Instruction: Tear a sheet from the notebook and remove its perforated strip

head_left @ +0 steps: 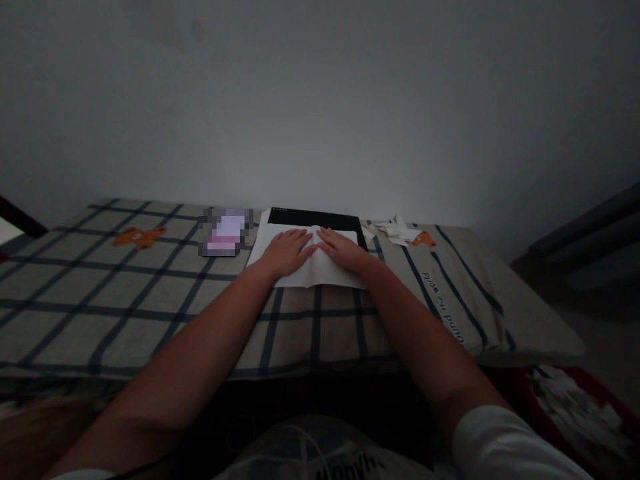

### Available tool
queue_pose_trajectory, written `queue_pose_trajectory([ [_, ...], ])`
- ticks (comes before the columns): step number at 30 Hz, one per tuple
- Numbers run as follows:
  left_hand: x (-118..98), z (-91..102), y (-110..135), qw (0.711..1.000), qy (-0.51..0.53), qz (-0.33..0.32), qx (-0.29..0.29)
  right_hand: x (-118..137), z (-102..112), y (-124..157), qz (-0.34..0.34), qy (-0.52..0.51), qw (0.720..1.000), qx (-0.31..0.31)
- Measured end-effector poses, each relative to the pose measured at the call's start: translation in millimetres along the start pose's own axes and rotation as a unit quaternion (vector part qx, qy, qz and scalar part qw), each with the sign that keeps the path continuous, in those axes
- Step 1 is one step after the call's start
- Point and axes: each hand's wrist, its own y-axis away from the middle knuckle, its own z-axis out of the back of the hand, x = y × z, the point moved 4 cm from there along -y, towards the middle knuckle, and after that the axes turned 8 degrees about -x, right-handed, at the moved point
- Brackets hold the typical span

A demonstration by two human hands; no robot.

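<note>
A sheet of white paper (320,275) lies in front of me, with a crease running near its middle. My left hand (289,253) rests flat on its left half, fingers stretched out. On the right half lies my right hand (344,250), also flat, its fingertips close to those of the left. Under the paper's far side is a flat black item (315,217), mostly covered; I cannot make out its kind. More white paper (261,233) shows at its left edge.
A checked cloth (165,293) covers the surface. A pixelated, phone-like item (227,232) lies to the left, and folded or torn white paper pieces (397,230) to the right. Behind stands a grey wall (320,100). At lower right, a red container (595,387) holds crumpled paper.
</note>
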Motion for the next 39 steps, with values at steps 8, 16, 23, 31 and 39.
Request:
queue_pose_trajectory([
  [8,1,7.7,1,0.999,-0.035,0.019,0.012,7,2,2,-0.026,0.054,0.998,0.038],
  [16,2,11.4,1,0.998,-0.025,-0.023,0.061,8,8,5,-0.021,0.052,0.998,0.028],
  [23,3,2.4,-1,0.998,-0.010,-0.044,0.033,3,4,3,-0.018,0.048,0.998,0.045],
  [31,5,-7.5,-2,0.998,0.009,-0.017,0.067,6,-3,1,-0.024,0.026,0.997,0.069],
  [39,6,-7.7,-5,0.999,-0.005,-0.032,0.042,10,-3,-1,-0.033,-0.015,0.999,0.041],
])
